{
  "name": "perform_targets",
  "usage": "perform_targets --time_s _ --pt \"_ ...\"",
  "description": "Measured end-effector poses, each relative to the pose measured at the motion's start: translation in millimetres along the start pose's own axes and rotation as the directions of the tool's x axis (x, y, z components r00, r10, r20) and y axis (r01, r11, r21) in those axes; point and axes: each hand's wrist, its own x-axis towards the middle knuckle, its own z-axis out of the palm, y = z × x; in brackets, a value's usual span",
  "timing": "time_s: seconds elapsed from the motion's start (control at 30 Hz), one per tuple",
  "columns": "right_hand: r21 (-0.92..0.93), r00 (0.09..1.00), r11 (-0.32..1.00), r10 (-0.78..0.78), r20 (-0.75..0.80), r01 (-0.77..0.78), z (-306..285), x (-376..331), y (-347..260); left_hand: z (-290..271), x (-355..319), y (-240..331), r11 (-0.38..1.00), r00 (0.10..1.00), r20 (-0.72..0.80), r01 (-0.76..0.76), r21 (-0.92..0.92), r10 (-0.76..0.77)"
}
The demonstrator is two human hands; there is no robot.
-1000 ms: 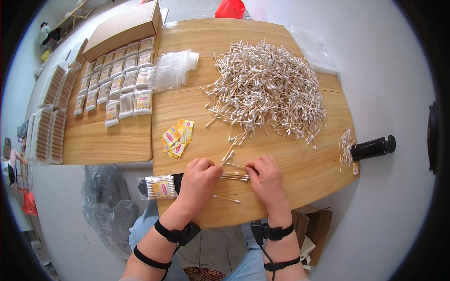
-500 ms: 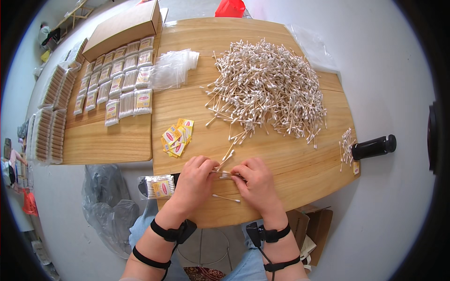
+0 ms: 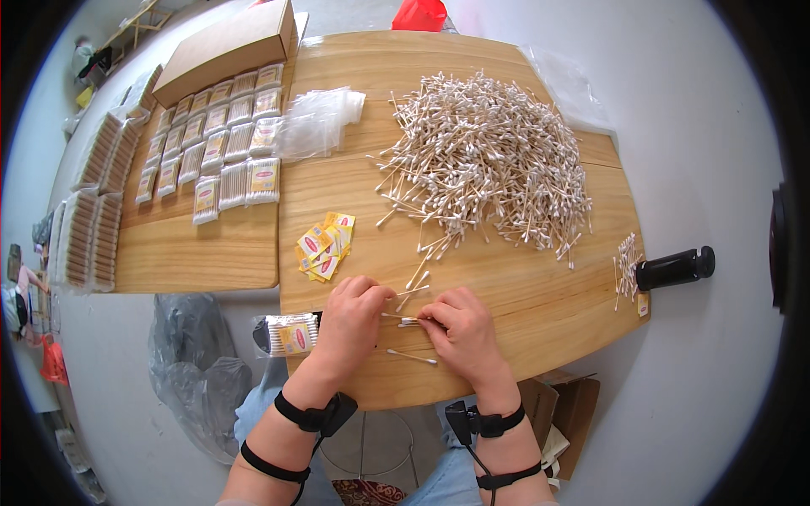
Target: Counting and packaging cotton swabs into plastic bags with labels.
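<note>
Near the table's front edge, my left hand [image 3: 353, 316] is closed with its fingertips pinched on a cotton swab [image 3: 412, 291], which sticks out to the right. My right hand [image 3: 462, 329] is closed on a few cotton swabs [image 3: 408, 321], whose white tips point left toward the other hand. A single loose swab [image 3: 412, 357] lies on the wood below the hands. Left of my left hand sits a clear bag of swabs [image 3: 293, 336] with a yellow card in it. Yellow cards [image 3: 325, 247] lie in a loose stack beyond that hand.
A big heap of swabs [image 3: 489, 160] covers the table's far middle. Clear empty bags [image 3: 321, 125] lie left of it. Rows of packed swabs [image 3: 224, 135] and a cardboard box [image 3: 224, 51] fill the left table. A black cylinder [image 3: 675, 268] stands at the right edge beside a small swab pile [image 3: 626, 266].
My hands have drawn slightly apart. A swab now projects from my left fingertips, away from those in my right hand. The whole view has shifted a little.
</note>
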Motion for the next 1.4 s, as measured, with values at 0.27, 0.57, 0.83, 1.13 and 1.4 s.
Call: perform_targets --time_s 0.27,0.57,0.83,1.13,1.4 --pt "0.053 0.999 0.999 0.015 -0.048 -0.013 4.0 -0.7 -2.9 -1.0 -1.6 -1.4 1.0 1.0 0.002 0.005 0.009 -0.005" --pt "0.039 0.993 0.994 0.106 -0.044 -0.104 -6.9 -0.6 3.1 4.9 -1.0 -0.3 1.0 1.0 -0.024 0.0 0.014 0.001" --pt "0.048 0.993 0.994 0.097 0.067 -0.1 -0.7 -1.7 0.7 7.7 -0.6 1.2 1.0 1.0 -0.019 0.017 0.026 -0.016" --pt "-0.107 0.996 0.994 0.013 -0.089 -0.023 4.0 11.2 1.2 8.5 -2.7 1.5 0.996 0.995 -0.051 0.084 -0.004 -0.084" --pt "-0.046 0.992 0.99 0.13 -0.006 -0.13 -8.6 6.2 10.4 -2.6 -0.4 1.4 0.998 0.998 0.005 0.064 0.007 -0.064"
